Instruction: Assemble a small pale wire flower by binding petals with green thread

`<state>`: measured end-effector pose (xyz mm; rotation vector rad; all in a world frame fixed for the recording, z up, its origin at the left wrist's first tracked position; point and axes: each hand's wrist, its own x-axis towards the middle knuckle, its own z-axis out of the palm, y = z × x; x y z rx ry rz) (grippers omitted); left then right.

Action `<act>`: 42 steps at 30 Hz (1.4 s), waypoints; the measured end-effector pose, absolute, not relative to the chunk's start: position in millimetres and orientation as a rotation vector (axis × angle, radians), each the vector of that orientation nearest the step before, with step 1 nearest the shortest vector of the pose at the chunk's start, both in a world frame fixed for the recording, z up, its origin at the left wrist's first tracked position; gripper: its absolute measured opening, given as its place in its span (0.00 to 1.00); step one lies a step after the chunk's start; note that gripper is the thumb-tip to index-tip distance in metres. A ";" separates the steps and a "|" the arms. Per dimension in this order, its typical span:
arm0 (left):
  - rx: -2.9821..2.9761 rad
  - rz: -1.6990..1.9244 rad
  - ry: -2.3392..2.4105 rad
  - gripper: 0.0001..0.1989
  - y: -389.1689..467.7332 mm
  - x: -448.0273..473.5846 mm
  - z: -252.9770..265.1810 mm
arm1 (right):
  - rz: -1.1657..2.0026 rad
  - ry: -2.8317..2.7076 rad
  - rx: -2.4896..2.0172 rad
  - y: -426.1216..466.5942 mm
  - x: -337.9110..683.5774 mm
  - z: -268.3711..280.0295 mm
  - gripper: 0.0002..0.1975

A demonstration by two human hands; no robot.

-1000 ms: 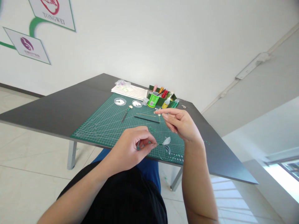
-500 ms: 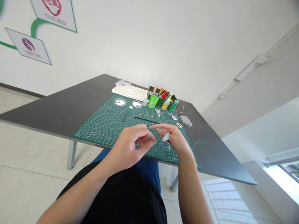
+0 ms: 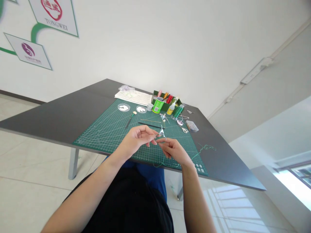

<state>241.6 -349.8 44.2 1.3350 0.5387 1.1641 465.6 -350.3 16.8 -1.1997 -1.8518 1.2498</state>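
Note:
A small pale blue artificial flower [image 3: 161, 132] is held above the cutting mat, its petals tilted up and to the right. My left hand [image 3: 137, 138] is closed, pinching the flower's thin stem just below the petals. Close beside it, my right hand [image 3: 175, 151] has its fingers bent, with the index fingertip at the stem. Green thread [image 3: 159, 165] hangs in a loop below my right hand, and more green thread [image 3: 206, 147] trails off to the right over the table. The thread's path through my right fingers is mostly hidden.
A green cutting mat [image 3: 104, 132] covers part of the dark table [image 3: 60, 118]. Toward the back stand a green can [image 3: 157, 105], a glue bottle [image 3: 171, 108] and a box of thread spools [image 3: 166, 97]. White scissors [image 3: 185, 130] and a clear case [image 3: 191, 126] lie to the right.
The flower has moved left and up, its petals now above my fingertips. My right hand has shifted from around the petals to below them, its fingers bending more.

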 end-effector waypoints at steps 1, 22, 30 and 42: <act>1.251 1.155 0.514 0.09 -344.1 242.2 40.3 | 1.247 -1.870 -1.218 -350.3 467.1 16.1 0.21; 0.830 1.646 0.409 0.05 -275.7 203.4 82.4 | 0.542 -1.975 -1.699 -313.8 549.2 36.8 0.18; 0.732 1.766 0.391 0.07 -266.2 181.0 82.0 | 0.418 -1.772 -1.947 -293.0 613.7 23.8 0.12; 0.903 1.540 0.463 0.04 -269.1 209.2 74.7 | 0.405 -0.683 -1.796 -281.2 667.6 10.5 0.19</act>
